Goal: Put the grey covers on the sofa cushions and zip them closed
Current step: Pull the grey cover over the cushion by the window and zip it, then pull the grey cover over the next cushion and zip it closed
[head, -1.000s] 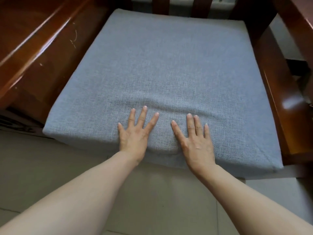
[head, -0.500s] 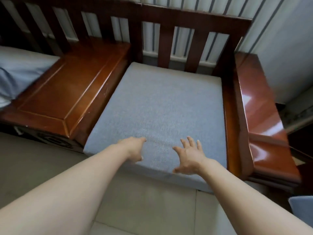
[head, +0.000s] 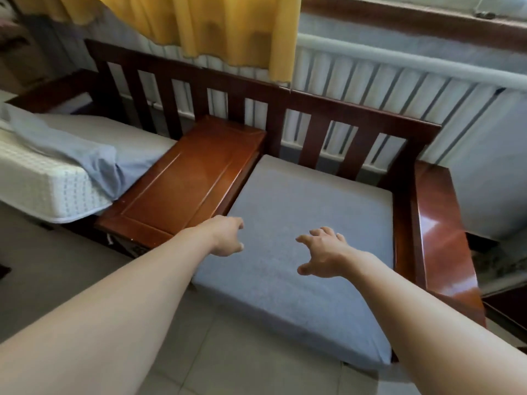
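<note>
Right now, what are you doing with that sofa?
A person is putting grey covers on sofa cushions. The covered cushion sits in the wooden sofa's right seat. The left hand and right hand hover over it, holding nothing. On the left seat, a white cushion lies bare, with a loose grey cover draped over it.

— Where is your one head view looking from?
— You look down and forward from above; the sofa seat lies beyond your fingers, the floor nearer you.
</note>
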`<state>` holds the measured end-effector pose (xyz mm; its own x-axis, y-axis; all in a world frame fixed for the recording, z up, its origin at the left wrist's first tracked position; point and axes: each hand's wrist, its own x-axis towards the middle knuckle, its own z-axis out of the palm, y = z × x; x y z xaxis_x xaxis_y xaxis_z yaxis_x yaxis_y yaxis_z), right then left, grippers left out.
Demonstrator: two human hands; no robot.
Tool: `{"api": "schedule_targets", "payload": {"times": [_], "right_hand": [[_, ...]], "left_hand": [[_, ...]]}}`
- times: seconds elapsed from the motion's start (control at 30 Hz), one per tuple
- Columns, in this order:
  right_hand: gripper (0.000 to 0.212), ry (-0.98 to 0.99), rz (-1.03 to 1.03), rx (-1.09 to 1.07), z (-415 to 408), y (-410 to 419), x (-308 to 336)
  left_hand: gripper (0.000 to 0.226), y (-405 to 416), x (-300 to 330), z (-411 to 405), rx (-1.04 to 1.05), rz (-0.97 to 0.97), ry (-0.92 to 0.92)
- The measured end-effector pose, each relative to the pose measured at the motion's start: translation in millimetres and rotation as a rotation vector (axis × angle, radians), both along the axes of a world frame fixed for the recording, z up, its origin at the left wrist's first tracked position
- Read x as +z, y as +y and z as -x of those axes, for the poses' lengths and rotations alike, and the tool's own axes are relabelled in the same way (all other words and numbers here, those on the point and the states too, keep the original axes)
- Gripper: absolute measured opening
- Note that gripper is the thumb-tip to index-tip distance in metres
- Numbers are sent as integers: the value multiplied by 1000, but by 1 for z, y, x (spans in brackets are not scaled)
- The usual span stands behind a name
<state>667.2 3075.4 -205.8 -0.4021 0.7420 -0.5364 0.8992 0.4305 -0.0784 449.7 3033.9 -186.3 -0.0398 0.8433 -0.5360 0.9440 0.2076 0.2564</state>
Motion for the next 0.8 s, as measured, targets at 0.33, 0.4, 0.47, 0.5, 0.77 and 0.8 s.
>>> {"api": "schedule_targets", "payload": {"times": [0.33, 0.4, 0.47, 0.5, 0.77, 0.8], "right_hand": [[77, 107, -68, 204, 119, 75, 55], [75, 122, -70, 257, 150, 89, 60], [75, 140, -72, 325, 189, 97, 63], [76, 154, -74, 348, 205, 99, 64], [77, 229, -110, 526, 367, 88, 66], [78, 227, -106, 536, 389, 85, 65]], "left_hand": [[52, 28, 66, 105, 246, -89, 44], [53, 31, 73, 126, 292, -104, 70], [54, 28, 77, 151, 349, -110, 81], [54, 26, 78, 161, 364, -108, 82], [54, 2, 81, 295, 510, -123, 130], [56, -2, 80, 316, 528, -126, 131]]}}
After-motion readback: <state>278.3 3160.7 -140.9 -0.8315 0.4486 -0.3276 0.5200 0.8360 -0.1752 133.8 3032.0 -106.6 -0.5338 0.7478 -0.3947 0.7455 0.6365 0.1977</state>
